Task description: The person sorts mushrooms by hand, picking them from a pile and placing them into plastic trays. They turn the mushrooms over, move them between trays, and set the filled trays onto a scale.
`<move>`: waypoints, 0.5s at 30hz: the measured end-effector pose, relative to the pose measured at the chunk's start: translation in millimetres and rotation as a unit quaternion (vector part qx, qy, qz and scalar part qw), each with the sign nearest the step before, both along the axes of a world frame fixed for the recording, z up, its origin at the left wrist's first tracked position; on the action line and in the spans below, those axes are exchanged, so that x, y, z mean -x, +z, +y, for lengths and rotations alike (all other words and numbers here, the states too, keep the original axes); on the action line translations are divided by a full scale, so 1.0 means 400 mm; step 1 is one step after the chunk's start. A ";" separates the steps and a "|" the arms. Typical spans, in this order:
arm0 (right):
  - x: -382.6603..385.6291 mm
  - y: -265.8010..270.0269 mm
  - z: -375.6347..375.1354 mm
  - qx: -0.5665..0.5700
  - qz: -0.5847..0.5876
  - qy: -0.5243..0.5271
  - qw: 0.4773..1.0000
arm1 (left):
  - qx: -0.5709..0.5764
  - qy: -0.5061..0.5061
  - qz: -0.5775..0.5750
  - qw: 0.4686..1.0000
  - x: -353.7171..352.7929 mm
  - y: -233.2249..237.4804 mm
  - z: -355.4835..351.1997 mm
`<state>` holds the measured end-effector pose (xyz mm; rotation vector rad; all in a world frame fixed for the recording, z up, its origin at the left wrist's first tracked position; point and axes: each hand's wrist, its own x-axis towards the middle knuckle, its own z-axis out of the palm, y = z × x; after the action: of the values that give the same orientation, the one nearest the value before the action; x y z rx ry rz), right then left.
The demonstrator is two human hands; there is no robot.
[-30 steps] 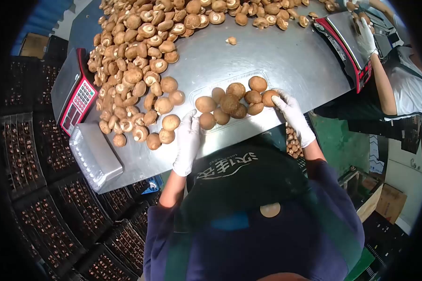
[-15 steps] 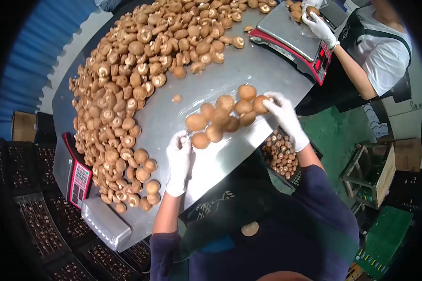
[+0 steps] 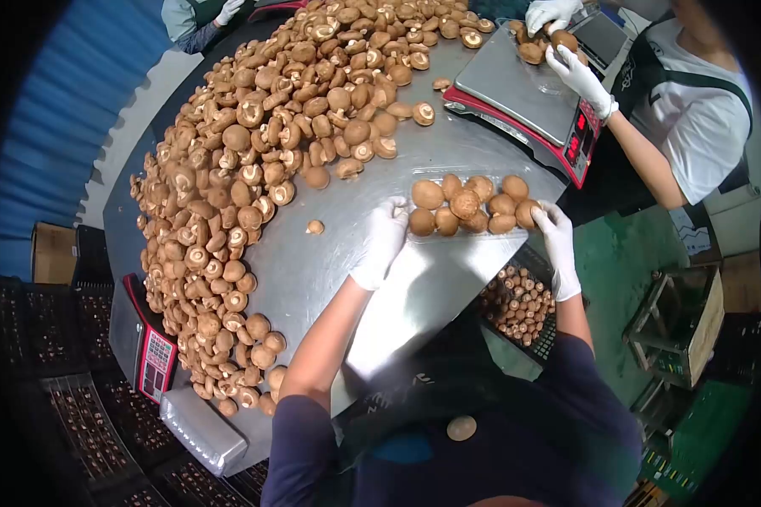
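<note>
Brown mushrooms [image 3: 465, 204] sit in rough rows in a clear plastic tray [image 3: 461, 237] above the steel table's near edge. My left hand [image 3: 385, 237], in a white glove, is closed on the tray's left end. At the opposite end, my gloved right hand [image 3: 560, 245] grips the tray's edge, its fingertips against the last mushroom. The tray's rim is hard to make out. To the left spreads a large heap of loose mushrooms [image 3: 237, 137], and one small mushroom [image 3: 314, 227] lies apart from it.
A red-and-silver scale [image 3: 516, 93] stands at the far right, where a co-worker's gloved hands [image 3: 579, 80] hold mushrooms. Another scale [image 3: 155, 363] and stacked clear trays [image 3: 203, 431] are at left. Below my right arm is a black crate [image 3: 543, 345] of mushrooms.
Both my hands and the mushroom-filled tray have moved right; the tray now looks more level, its mushrooms lined up. Another person's arm has come into view at the top left.
</note>
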<state>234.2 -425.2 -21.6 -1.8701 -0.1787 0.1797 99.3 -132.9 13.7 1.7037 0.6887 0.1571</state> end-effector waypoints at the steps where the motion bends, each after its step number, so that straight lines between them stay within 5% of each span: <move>1: 0.007 -0.009 -0.003 0.001 0.001 0.004 1.000 | -0.001 -0.014 0.031 0.999 -0.010 0.000 0.000; 7: 0.032 -0.016 -0.005 -0.039 0.046 -0.043 0.997 | -0.042 -0.049 0.051 0.997 -0.024 0.016 0.002; 9: 0.044 0.029 0.007 0.019 0.000 -0.038 0.999 | -0.005 -0.021 0.046 0.999 -0.008 -0.011 0.005; 12: 0.059 0.055 -0.004 0.140 -0.164 -0.056 0.975 | -0.131 0.001 0.005 0.991 0.101 -0.025 0.043; 13: 0.062 0.043 -0.005 0.083 -0.129 -0.096 0.984 | -0.164 0.000 0.008 0.986 0.144 0.005 0.047; 14: 0.065 0.051 -0.018 0.181 -0.211 -0.099 0.956 | -0.196 -0.006 0.008 0.981 0.188 0.025 0.053; 15: 0.094 0.090 0.008 0.149 -0.206 -0.091 0.963 | -0.195 0.027 0.023 0.980 0.248 0.029 0.064</move>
<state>196.5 -421.9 14.3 -2.1953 -0.2739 -0.3315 0.0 -107.5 25.3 2.0682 0.7749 0.3083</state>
